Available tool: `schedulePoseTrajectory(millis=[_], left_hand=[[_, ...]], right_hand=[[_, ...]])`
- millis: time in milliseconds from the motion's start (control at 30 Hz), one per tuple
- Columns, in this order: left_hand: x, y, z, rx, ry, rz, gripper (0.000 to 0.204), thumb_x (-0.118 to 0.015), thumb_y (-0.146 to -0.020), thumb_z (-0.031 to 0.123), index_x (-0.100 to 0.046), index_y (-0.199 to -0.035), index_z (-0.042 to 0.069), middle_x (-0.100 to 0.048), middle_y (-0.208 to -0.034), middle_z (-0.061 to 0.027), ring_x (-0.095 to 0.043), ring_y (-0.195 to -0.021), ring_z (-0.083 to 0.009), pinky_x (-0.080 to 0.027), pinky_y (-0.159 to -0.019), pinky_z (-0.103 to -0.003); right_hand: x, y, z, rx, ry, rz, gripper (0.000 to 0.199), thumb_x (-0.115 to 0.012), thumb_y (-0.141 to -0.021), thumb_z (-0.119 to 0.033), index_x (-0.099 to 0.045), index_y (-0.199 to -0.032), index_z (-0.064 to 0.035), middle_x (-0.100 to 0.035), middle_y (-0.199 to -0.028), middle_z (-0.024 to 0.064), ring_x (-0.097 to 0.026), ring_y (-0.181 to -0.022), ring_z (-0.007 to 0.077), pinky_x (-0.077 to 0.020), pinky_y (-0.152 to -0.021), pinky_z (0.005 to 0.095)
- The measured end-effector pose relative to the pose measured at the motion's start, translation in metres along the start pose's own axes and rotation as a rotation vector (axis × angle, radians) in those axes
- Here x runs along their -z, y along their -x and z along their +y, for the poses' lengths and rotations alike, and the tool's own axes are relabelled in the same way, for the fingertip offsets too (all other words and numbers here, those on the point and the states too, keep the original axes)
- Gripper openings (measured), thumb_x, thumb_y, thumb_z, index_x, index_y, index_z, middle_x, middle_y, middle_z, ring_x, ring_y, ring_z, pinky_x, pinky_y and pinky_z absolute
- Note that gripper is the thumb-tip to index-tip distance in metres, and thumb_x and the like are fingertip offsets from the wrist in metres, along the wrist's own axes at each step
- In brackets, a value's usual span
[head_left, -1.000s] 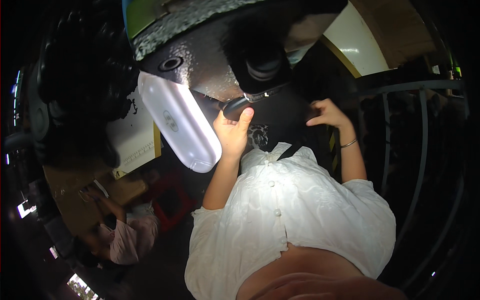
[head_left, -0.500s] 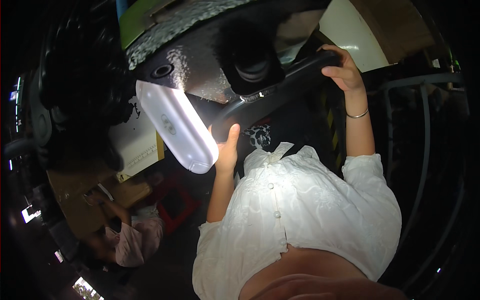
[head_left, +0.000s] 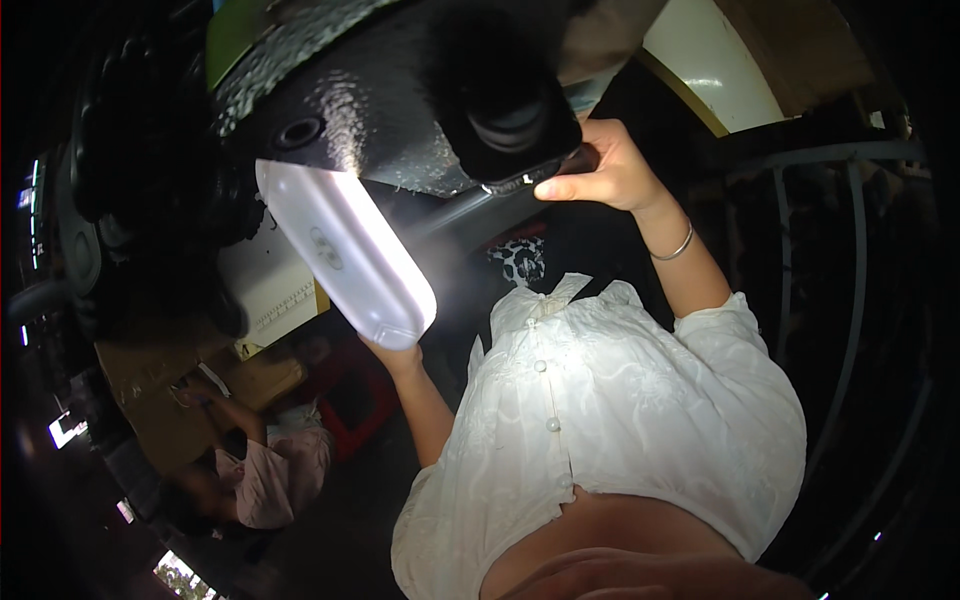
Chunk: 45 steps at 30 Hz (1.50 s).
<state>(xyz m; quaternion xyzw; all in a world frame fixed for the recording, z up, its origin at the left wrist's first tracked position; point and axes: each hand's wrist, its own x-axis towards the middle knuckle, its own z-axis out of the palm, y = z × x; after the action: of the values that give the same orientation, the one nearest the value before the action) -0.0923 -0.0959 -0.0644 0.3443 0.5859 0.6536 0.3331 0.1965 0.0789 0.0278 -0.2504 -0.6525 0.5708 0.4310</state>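
A dark long piece (head_left: pixel 470 215) lies slanting below a large dark machine part (head_left: pixel 385 120). My right hand (head_left: pixel 615 170) is closed on the piece's right end, thumb along the near side, next to a black round fitting (head_left: pixel 510 135). A glowing white translucent casing (head_left: pixel 350 260) hangs from the machine's left side. My left hand (head_left: pixel 395 355) is behind the lower end of this casing; only its wrist side shows and its fingers are hidden, so what it holds I cannot make out.
At the lower left a co-worker in a pink top (head_left: pixel 275 480) sits at a brown table (head_left: pixel 150 390), beside a red stool (head_left: pixel 370 415). A white board with a scale (head_left: pixel 275 290) stands behind the casing. Grey metal rails (head_left: pixel 850 220) run along the right.
My right hand has moved left and down along the dark piece, toward the round fitting. My left hand has shifted left, and its thumb has gone out of sight behind the white casing.
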Motion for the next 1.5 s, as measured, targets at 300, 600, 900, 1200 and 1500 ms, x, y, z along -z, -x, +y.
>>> schedulePoseTrajectory(millis=[300,600,900,1200,1500], left_hand=[[0.021,-0.001,-0.033,0.195,-0.212,-0.081,0.036,-0.068,-0.08,0.002,-0.056,-0.113,-0.001,-0.059,-0.103,-0.0043,-0.057,-0.088,-0.0116,-0.046,-0.076,-0.024],[-0.07,0.02,-0.053,0.335,-0.284,-0.559,0.03,-0.072,-0.078,0.019,-0.063,-0.094,-0.005,-0.065,-0.085,-0.006,-0.057,-0.075,-0.0142,-0.047,-0.069,-0.029],[-0.029,-0.027,-0.045,0.128,-0.085,-0.131,0.031,-0.067,-0.08,0.0,-0.052,-0.107,0.003,-0.061,-0.096,-0.0053,-0.058,-0.087,-0.0114,-0.046,-0.078,-0.024],[-0.126,0.007,0.068,-0.293,-0.063,-0.245,0.038,-0.075,-0.071,-0.003,-0.054,-0.102,0.002,-0.061,-0.091,-0.0069,-0.06,-0.083,-0.0138,-0.049,-0.076,-0.026],[-0.139,-0.015,0.087,-0.469,-0.66,-0.29,0.033,-0.079,-0.066,0.03,-0.06,-0.068,0.004,-0.059,-0.066,-0.008,-0.056,-0.057,-0.0217,-0.043,-0.052,-0.031]], right_hand=[[-0.032,-0.007,-0.004,-0.11,-0.085,-0.037,0.08,-0.08,-0.063,-0.002,-0.037,-0.131,-0.0027,-0.056,-0.113,0.0076,-0.055,-0.106,0.0175,-0.0439,-0.095,0.0325],[-0.048,-0.012,-0.011,-0.171,0.098,-0.023,0.098,-0.083,-0.061,-0.007,-0.023,-0.139,-0.0054,-0.055,-0.115,0.0109,-0.057,-0.103,0.0204,-0.0475,-0.089,0.033],[0.031,0.018,-0.015,-0.262,0.4,-0.197,0.033,-0.076,-0.071,-0.016,-0.066,-0.1,-0.0039,-0.066,-0.091,0.0056,-0.063,-0.083,0.0171,-0.0485,-0.076,0.0264],[-0.047,0.022,0.004,-0.035,0.087,-0.145,0.026,-0.074,-0.074,-0.009,-0.066,-0.097,-0.0026,-0.066,-0.09,0.0069,-0.062,-0.081,0.0131,-0.0487,-0.073,0.0252],[-0.027,0.04,0.041,0.058,-0.733,0.322,0.023,-0.067,-0.082,-0.011,-0.061,-0.103,-0.0045,-0.063,-0.097,0.0043,-0.058,-0.092,0.0138,-0.0461,-0.087,0.0305]])
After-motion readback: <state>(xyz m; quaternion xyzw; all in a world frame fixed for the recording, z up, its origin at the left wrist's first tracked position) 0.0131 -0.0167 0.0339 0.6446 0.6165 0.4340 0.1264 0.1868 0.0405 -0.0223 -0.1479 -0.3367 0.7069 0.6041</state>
